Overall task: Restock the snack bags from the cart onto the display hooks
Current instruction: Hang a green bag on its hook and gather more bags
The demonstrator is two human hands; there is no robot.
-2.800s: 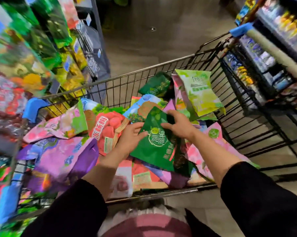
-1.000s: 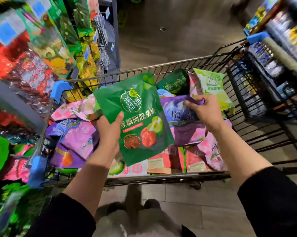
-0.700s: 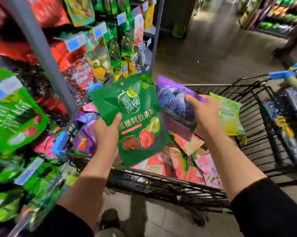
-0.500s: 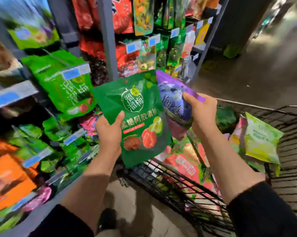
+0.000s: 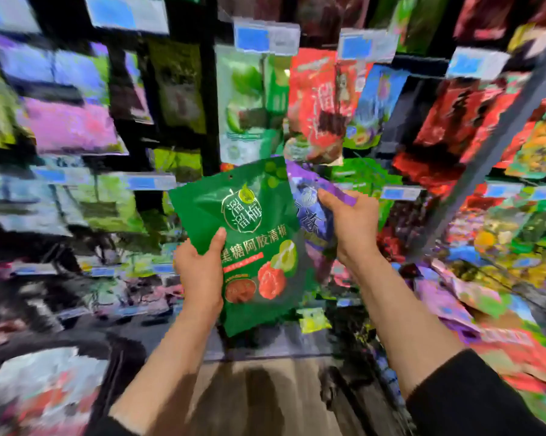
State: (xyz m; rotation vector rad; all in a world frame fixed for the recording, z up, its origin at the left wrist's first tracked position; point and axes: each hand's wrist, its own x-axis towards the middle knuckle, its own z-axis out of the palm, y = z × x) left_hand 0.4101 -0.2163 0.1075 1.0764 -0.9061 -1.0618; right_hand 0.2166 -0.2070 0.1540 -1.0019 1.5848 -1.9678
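The left hand holds the green snack bag upright in front of the display rack. The grip is closed on the bag's lower left edge: the thumb lies across the printed front and the fingers are hidden behind the bag. A small hang hole is visible near the bag's top edge. The front carries a round emblem, white characters, and pictures of a green and a red fruit.

The right hand holds the purple snack bag. This grip is also closed, with thumb and fingers pinching the bag near its upper right corner. The purple bag sits just beside the green one, and its left portion is overlapped by the green bag's right edge.

Both bags are held in the air, close to the rack and apart from the hanging stock. The rack holds rows of hanging snack packs in green, red, purple and yellow, with blue-and-white price tags above the rows. The rack area is heavily blurred; individual hooks cannot be made out. Dark sleeves cover both upper forearms.
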